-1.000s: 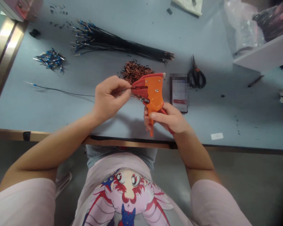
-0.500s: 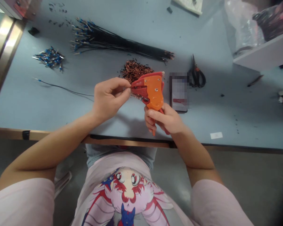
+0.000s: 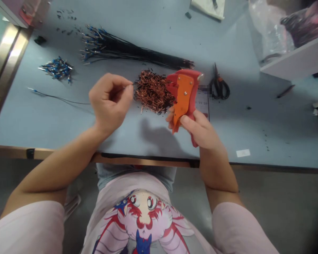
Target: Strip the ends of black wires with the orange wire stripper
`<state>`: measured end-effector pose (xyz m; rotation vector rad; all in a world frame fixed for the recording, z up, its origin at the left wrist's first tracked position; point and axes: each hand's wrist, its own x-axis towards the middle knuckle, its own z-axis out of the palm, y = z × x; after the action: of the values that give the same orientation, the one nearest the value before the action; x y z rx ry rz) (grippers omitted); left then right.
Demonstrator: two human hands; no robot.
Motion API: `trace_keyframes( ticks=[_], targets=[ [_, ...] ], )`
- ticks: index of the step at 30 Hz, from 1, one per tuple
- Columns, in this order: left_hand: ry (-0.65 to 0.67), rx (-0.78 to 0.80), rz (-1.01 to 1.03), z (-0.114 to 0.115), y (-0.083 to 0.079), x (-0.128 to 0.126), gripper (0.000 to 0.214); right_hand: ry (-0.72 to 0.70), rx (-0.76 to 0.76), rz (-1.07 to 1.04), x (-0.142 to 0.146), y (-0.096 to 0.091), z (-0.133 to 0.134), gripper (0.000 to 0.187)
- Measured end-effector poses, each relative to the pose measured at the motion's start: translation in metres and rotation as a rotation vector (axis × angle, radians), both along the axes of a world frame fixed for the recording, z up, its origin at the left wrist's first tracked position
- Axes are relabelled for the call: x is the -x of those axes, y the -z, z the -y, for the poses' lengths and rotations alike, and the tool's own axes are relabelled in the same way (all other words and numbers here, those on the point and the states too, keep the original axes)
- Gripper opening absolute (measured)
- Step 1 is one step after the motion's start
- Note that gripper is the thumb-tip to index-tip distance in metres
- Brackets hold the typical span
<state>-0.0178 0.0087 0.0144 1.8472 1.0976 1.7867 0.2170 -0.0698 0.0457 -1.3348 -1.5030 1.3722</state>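
Note:
My left hand pinches a thin black wire close to one end; its other end, with a blue terminal, trails out to the left above the table. In my right hand is an orange and red wire stripper, its jaws pointing left and apart from the wire. Between the hands lies a heap of copper strands and black insulation bits. Behind the heap stretches a bundle of black wires, blue terminals at its left end and bare copper at its right.
A pile of blue terminals lies at the left. Right of the stripper are a partly covered phone and black-handled scissors. Plastic bags and a pale bin occupy the far right, with a white label near the front edge.
The wire end has come out of the stripper's jaws. My left hand has moved left with the wire, while the stripper has shifted right and up, uncovering more of the copper heap.

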Motion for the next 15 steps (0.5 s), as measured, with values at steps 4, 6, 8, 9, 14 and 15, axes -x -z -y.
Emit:
trace_keyframes(
  ticks=[4, 6, 8, 9, 14, 15],
  targets=[
    [-0.059, -0.044, -0.001, -0.005, -0.005, 0.007, 0.011, -0.160, -0.327, 0.594, 0.019, 0.005, 0.008, 0.037],
    [-0.027, -0.048, -0.078, -0.006, -0.004, 0.007, 0.009, -0.280, -0.380, 0.793, 0.034, 0.014, 0.012, 0.039],
    [0.040, -0.077, -0.201, -0.004, 0.001, 0.005, 0.010, -0.366, -0.413, 0.913, 0.044, 0.022, 0.013, 0.041],
    [0.082, -0.117, -0.265, -0.003, 0.003, 0.004, 0.010, -0.393, -0.436, 0.927, 0.046, 0.024, 0.013, 0.043],
    [0.190, -0.193, -0.529, 0.008, 0.015, -0.003, 0.008, -0.161, -0.599, 0.708, 0.032, 0.024, 0.007, 0.026],
    [0.198, -0.166, -0.573, 0.010, 0.017, -0.004, 0.010, -0.053, -0.638, 0.681, 0.028, 0.024, 0.005, 0.023]
  ],
)
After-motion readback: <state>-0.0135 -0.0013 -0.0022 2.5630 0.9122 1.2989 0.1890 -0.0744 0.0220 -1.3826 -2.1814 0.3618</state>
